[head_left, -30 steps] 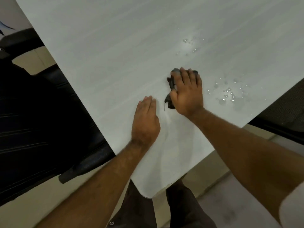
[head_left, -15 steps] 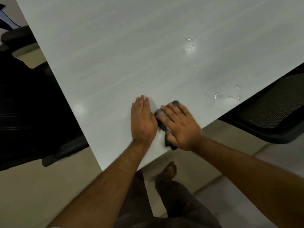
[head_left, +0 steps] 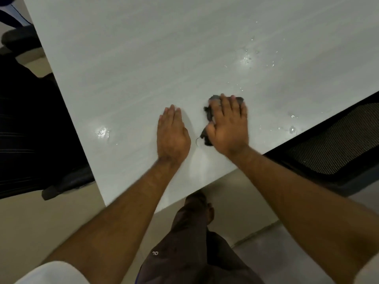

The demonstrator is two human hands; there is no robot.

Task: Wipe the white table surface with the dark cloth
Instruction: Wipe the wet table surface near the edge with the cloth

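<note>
The white table [head_left: 143, 68] fills the upper part of the head view, with its corner toward me. My right hand [head_left: 228, 126] presses flat on the dark cloth [head_left: 209, 113], which peeks out past the fingertips and along the thumb side. My left hand [head_left: 172, 136] lies flat on the table just left of the cloth, fingers together, holding nothing. Water droplets [head_left: 248, 58] shine beyond my right hand, and a few more droplets [head_left: 292, 128] sit near the right edge. A wet patch [head_left: 101, 132] glints left of my left hand.
A black mesh chair [head_left: 332, 144] stands under the table's right edge. Another dark chair [head_left: 30, 130] sits along the left edge. My leg and foot [head_left: 196, 203] are on the beige floor just below the table's corner.
My right hand has slid the cloth away from the table's near corner, up and to the right, apart from my left hand. The left hand stays flat on the table.
</note>
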